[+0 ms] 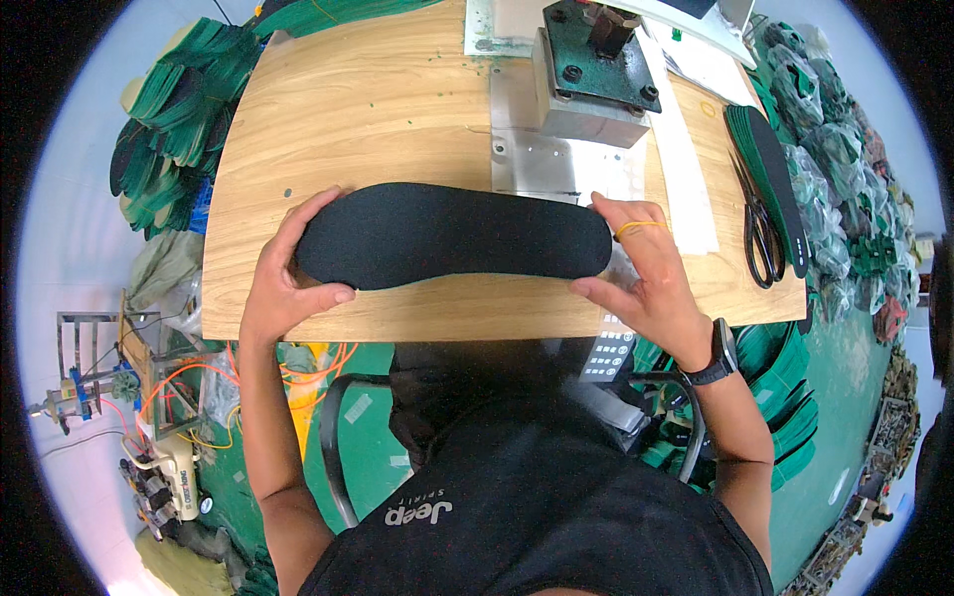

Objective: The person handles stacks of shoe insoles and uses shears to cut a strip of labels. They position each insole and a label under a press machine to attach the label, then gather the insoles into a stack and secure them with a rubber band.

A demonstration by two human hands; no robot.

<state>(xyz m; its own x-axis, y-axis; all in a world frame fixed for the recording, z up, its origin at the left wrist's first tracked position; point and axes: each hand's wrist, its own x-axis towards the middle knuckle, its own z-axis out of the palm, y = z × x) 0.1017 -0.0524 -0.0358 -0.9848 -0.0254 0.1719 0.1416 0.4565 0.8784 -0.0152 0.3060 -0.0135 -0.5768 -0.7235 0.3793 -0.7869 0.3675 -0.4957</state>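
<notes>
A black shoe insole lies crosswise between my hands, over the near edge of the wooden table. Its broad end is gripped by my left hand, thumb on the near edge and fingers round the far edge. The narrower heel end sits in my right hand, pinched between thumb and fingers. A yellow band circles one finger of that hand, and a dark watch is on the wrist. Beyond the insole stands a metal press block with a dark bolted top plate, on a shiny metal base plate.
Black-handled scissors and a stack of green-edged insoles lie at the table's right side. White paper strips run beside the press. Piled green insoles stand at the far left, with bagged ones on the right. Small green scraps dot the wooden table.
</notes>
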